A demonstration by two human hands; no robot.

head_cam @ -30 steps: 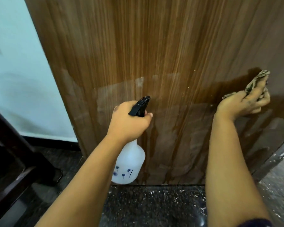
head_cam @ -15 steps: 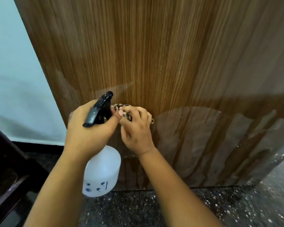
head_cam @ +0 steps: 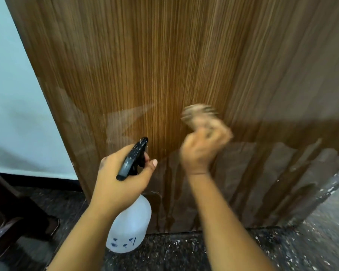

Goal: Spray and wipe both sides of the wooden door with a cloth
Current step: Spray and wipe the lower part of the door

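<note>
- A pale wall (head_cam: 14, 106) fills the far left, with dark furniture (head_cam: 10, 216) low in the corner on the speckled floor (head_cam: 164, 253).
- The left hand (head_cam: 123, 177) grips the neck of a white spray bottle (head_cam: 129, 229); its fingers curl round the black trigger head (head_cam: 132, 159), thumb tip forward, nozzle aimed at the door.
- The wooden door (head_cam: 164, 65) stands upright across the middle, dry and streaky higher up, wet and darker in its lower right part with runs going down to the floor.
- The right hand (head_cam: 202, 151), blurred, presses a bunched cloth (head_cam: 199, 114) against the door; the cloth shows just above the curled fingers, right of the nozzle.
</note>
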